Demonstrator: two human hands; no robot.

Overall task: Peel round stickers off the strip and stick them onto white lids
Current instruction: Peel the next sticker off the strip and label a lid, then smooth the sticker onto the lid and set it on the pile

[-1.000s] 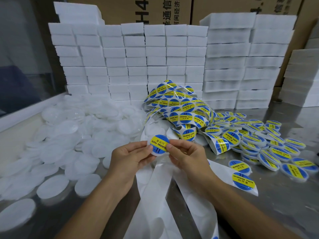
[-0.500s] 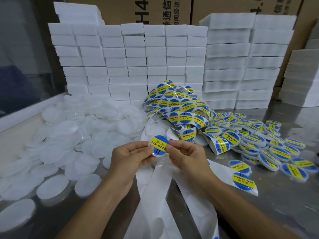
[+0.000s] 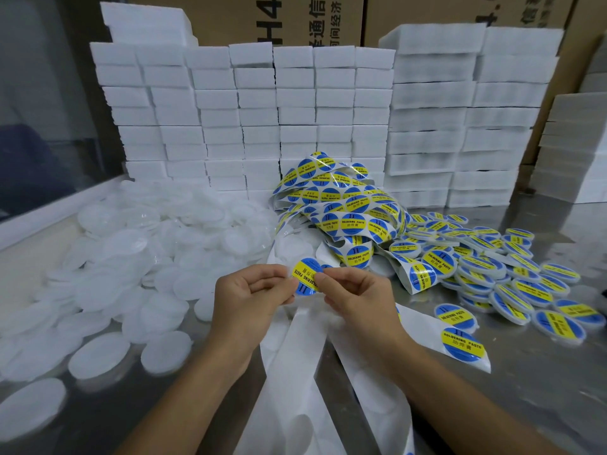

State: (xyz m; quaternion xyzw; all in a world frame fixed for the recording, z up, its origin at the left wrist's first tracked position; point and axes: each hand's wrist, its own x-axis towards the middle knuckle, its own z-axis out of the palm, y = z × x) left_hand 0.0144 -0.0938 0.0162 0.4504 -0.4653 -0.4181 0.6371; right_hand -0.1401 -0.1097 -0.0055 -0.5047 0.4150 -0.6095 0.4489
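Note:
Both my hands hold one white lid with a round blue and yellow sticker on its face, above the middle of the metal table. My left hand pinches its left edge and my right hand pinches its right edge with thumb and fingertip. The sticker strip lies in a tangled heap behind my hands, and its peeled white backing trails down toward me. A pile of bare white lids spreads over the left of the table. Lids with stickers on them lie heaped to the right.
Stacks of white foam blocks form a wall along the back, with more at the right. Cardboard boxes stand behind them. A raised white ledge borders the metal table on the left.
The stickered lid has turned a little between my fingers, so its yellow band now runs steeply instead of nearly level. Both hands stay in the same place.

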